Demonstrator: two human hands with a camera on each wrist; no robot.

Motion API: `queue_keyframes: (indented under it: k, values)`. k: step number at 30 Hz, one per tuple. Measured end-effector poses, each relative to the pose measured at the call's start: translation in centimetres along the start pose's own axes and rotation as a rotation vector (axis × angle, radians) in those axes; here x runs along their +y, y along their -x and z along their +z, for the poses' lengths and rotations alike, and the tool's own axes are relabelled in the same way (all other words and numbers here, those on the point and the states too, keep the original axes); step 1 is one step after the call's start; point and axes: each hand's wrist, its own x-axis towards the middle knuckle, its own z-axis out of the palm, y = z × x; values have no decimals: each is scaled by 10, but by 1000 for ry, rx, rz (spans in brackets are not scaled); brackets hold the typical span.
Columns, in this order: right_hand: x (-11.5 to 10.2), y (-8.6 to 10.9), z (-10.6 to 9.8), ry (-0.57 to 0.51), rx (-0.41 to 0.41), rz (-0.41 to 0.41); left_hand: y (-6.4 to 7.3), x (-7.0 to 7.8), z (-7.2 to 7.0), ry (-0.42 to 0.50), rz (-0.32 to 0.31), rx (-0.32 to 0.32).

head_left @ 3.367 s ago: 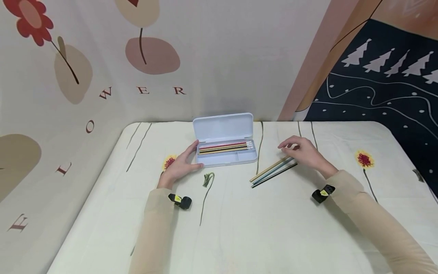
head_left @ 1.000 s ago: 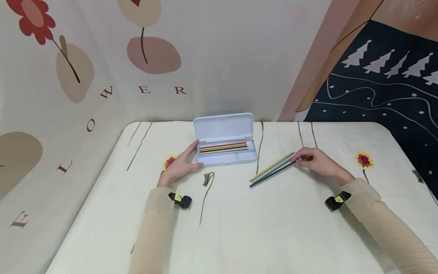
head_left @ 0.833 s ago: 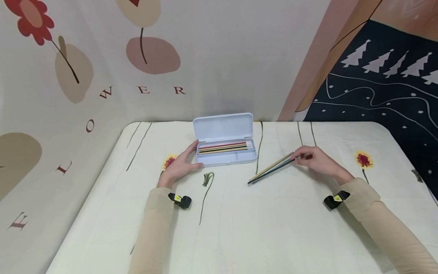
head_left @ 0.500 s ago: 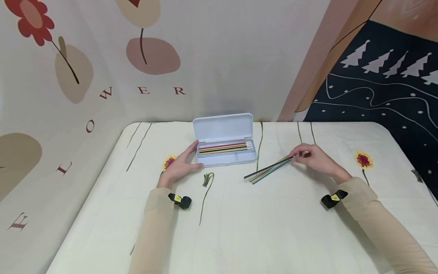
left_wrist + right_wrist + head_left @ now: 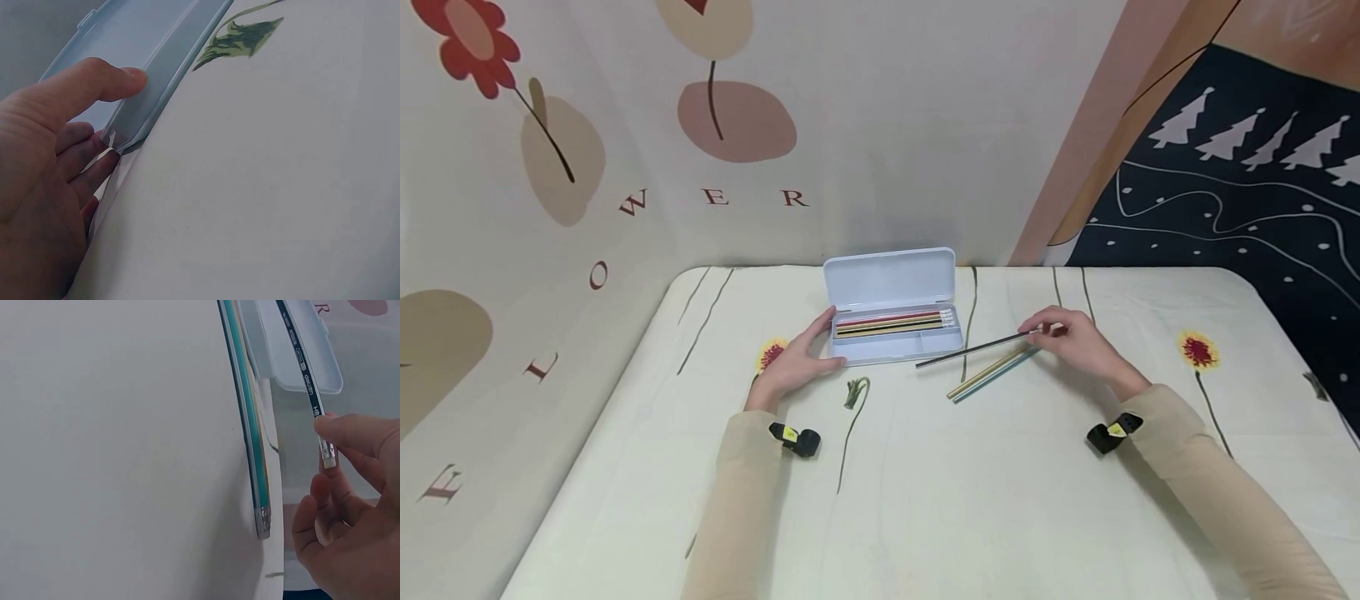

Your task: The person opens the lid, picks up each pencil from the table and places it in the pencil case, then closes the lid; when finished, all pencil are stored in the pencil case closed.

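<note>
My right hand (image 5: 1078,343) pinches a dark pencil (image 5: 300,359) between thumb and fingers near its white eraser end. The pencil is lifted, its far end pointing left toward the open pale blue pencil case (image 5: 891,279). Below it on the table lie a gold pencil (image 5: 983,375) and a teal pencil (image 5: 245,406) side by side. Several pencils (image 5: 887,325) rest in the case's rear compartment, erasers to the right. My left hand (image 5: 797,367) holds the case's left end; in the left wrist view the thumb lies over its front edge, other fingers around the corner.
A white cloth (image 5: 895,500) with printed flowers covers the table. The case's hinged lid stands up near the back edge, close to a printed wall hanging (image 5: 925,150). A small front compartment sits at the right inside the case.
My right hand has picked the dark pencil away from the other two, raised it and moved it left toward the case. The gold and teal pencils stay down. My left hand keeps its place.
</note>
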Motion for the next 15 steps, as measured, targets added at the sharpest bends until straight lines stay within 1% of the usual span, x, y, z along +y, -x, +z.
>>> queue_keyframes:
  k: [6,15]
  values:
    - [-6,-9,8,-4,33,-25,1,1,0,-13,-9,4]
    - [-11,-22,23,-35,56,-56,0,0,0,2,-5,-1]
